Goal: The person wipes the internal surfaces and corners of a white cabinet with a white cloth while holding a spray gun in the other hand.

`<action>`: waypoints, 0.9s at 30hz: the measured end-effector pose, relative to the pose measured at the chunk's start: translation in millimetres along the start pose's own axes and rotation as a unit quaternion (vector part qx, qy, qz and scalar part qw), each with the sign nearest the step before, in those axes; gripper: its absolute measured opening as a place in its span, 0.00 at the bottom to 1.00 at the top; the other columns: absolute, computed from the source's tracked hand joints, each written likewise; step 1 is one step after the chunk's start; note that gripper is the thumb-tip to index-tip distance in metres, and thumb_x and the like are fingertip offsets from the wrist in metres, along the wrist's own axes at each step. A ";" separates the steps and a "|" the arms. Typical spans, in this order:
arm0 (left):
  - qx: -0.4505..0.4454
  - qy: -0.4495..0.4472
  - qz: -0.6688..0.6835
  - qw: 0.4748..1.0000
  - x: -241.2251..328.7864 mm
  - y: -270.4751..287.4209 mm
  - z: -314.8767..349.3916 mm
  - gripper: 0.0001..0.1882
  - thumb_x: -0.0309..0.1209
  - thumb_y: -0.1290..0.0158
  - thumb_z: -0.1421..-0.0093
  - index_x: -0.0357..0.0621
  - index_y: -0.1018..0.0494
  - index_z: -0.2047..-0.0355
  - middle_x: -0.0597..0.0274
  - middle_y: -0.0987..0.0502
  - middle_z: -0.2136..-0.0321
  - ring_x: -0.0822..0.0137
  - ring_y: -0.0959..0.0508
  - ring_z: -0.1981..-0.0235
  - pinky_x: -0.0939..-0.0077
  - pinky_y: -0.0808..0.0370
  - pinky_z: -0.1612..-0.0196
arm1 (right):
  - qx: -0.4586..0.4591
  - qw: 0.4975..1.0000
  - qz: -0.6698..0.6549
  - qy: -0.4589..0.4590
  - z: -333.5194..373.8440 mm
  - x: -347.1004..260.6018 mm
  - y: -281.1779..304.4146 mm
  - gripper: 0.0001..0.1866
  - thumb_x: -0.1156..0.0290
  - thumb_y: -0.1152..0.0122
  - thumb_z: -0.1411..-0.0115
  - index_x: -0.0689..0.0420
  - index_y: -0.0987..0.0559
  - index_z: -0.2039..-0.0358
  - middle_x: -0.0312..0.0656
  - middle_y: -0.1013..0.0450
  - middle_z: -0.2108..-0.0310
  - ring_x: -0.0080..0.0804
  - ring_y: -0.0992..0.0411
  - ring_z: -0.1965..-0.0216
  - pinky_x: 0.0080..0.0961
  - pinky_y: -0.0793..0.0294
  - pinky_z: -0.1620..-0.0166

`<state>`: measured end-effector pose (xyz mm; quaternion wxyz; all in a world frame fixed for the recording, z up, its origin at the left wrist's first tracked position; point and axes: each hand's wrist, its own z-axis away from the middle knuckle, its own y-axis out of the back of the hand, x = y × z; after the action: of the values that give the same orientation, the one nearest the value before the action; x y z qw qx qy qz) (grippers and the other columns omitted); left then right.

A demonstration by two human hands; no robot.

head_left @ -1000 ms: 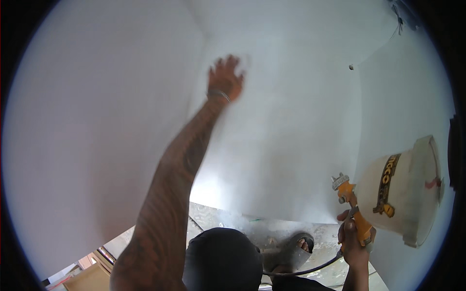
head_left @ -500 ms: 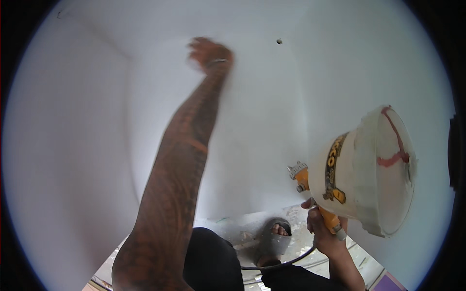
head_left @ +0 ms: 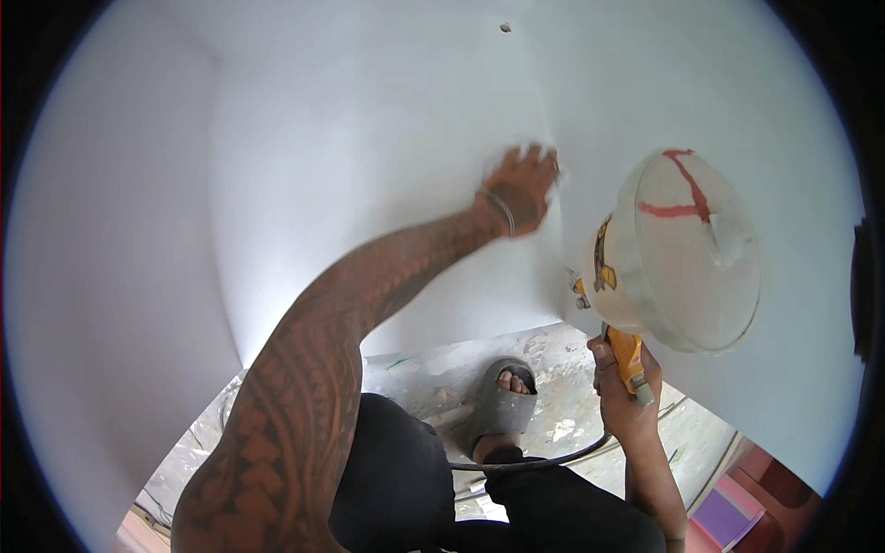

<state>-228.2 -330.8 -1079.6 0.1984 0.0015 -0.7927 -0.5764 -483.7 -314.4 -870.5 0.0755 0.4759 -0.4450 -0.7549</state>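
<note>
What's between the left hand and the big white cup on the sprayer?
In the head view, only bare white wall shows between the left hand and the white cup.

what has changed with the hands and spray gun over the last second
The left hand has moved rightward across the white wall, from near its left corner to near its right one. The hopper now shows the camera more of its wide end. The right hand still grips the spray gun.
</note>
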 end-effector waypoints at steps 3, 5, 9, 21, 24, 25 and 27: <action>-0.031 -0.085 0.056 0.994 57.1 0.0 27.9 0.32 0.38 0.51 0.36 0.38 0.39 0.34 0.50 0.42 0.31 0.51 0.44 0.29 0.48 0.47 0.30 | 0.008 1.000 0.008 0.011 4.4 5.4 19.1 0.13 0.62 0.41 0.30 0.61 0.24 0.62 0.31 0.32 0.79 0.16 0.36 0.81 0.17 0.35 0.76; -0.097 -0.154 0.057 0.982 83.2 8.5 46.5 0.32 0.38 0.50 0.37 0.39 0.38 0.34 0.51 0.41 0.31 0.52 0.43 0.29 0.49 0.46 0.30 | -0.013 1.000 0.015 -0.016 6.2 7.5 32.0 0.13 0.62 0.41 0.30 0.61 0.24 0.62 0.31 0.33 0.80 0.16 0.36 0.81 0.17 0.36 0.76; -0.121 -0.354 0.035 0.927 88.1 -22.1 107.1 0.29 0.41 0.50 0.37 0.45 0.35 0.37 0.57 0.38 0.32 0.57 0.42 0.29 0.53 0.42 0.31 | -0.033 0.990 -0.057 -0.122 11.0 0.8 13.1 0.11 0.66 0.39 0.32 0.63 0.22 0.60 0.32 0.30 0.76 0.18 0.34 0.78 0.19 0.34 0.74; -0.027 0.090 0.008 0.996 -46.6 -19.5 -53.2 0.25 0.39 0.56 0.32 0.48 0.34 0.36 0.58 0.37 0.33 0.54 0.43 0.30 0.52 0.44 0.31 | -0.006 0.996 -0.003 -0.085 25.7 3.2 25.0 0.17 0.58 0.41 0.31 0.63 0.24 0.61 0.35 0.29 0.77 0.17 0.35 0.81 0.18 0.35 0.76; -0.019 0.084 -0.061 0.994 -19.5 -49.5 -43.4 0.27 0.39 0.57 0.32 0.40 0.36 0.36 0.51 0.38 0.33 0.49 0.43 0.30 0.49 0.46 0.31 | -0.026 0.999 0.027 -0.030 28.7 22.2 18.6 0.17 0.58 0.41 0.31 0.62 0.24 0.61 0.34 0.30 0.77 0.17 0.35 0.81 0.18 0.35 0.76; -0.005 0.081 -0.047 0.996 -7.0 -58.1 -29.9 0.27 0.37 0.57 0.33 0.35 0.36 0.37 0.48 0.37 0.34 0.49 0.41 0.31 0.50 0.45 0.31 | -0.032 0.998 0.054 -0.002 25.8 28.5 13.5 0.16 0.59 0.41 0.31 0.62 0.24 0.61 0.34 0.30 0.77 0.17 0.35 0.81 0.17 0.35 0.76; -0.107 -0.021 0.035 0.993 41.1 -20.6 -26.2 0.23 0.33 0.52 0.38 0.37 0.31 0.43 0.49 0.32 0.38 0.52 0.41 0.31 0.50 0.44 0.32 | -0.011 0.997 0.046 -0.057 20.0 6.8 37.0 0.17 0.58 0.41 0.31 0.62 0.24 0.61 0.34 0.30 0.77 0.16 0.35 0.80 0.17 0.35 0.76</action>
<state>-262.4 -371.1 -1078.9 0.2006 -0.0592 -0.7303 -0.6503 -514.4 -328.0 -844.4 0.0902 0.4096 -0.4616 -0.7817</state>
